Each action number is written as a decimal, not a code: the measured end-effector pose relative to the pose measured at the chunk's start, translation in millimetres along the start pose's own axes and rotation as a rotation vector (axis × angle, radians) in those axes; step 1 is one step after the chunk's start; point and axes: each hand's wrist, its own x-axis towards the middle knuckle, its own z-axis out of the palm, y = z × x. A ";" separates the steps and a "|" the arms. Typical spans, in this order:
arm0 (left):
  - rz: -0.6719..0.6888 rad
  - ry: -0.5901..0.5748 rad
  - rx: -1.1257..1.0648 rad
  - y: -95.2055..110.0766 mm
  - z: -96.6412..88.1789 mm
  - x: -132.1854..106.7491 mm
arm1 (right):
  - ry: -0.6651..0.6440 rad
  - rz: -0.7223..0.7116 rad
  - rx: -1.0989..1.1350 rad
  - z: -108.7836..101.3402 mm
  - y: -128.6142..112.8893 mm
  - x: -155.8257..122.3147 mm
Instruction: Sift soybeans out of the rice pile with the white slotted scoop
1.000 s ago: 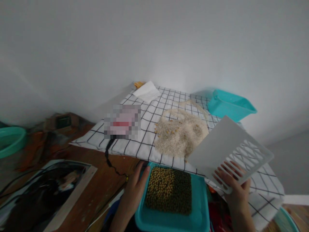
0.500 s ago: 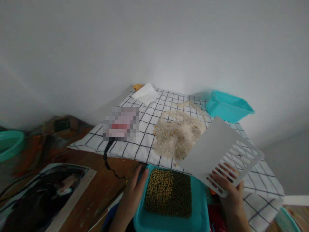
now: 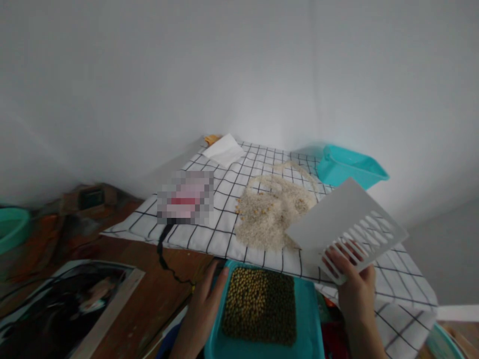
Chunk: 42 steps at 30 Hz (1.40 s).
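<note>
My left hand (image 3: 205, 304) grips the left rim of a teal plastic tray (image 3: 309, 319). In the tray lies a layer of yellowish beans (image 3: 245, 299) beside dark green ones (image 3: 281, 309). My right hand (image 3: 354, 279) is closed around the slotted end of a flat white plastic board (image 3: 333, 214), its fingers showing through the slots. The board is tilted over the cloth, its plain end by the right side of a spread heap of pale grain (image 3: 273, 214). A few yellow beans are scattered on that heap.
A white cloth with black checks (image 3: 220, 219) covers the table. Against the wall stands a teal scoop-shaped container (image 3: 352, 167). White paper (image 3: 225, 150) and a blurred-out pink object (image 3: 187, 197) lie left. A framed picture (image 3: 75, 309) is at lower left, near a green basin (image 3: 13, 227).
The board in my right hand has shifted up and away from the tray's corner and now lies at a flatter angle. My left hand stays on the tray. The view has tilted slightly.
</note>
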 end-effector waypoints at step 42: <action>-0.151 0.008 -0.109 6.3 2.4 -3.1 | -0.023 0.002 0.092 31.4 -8.7 33.1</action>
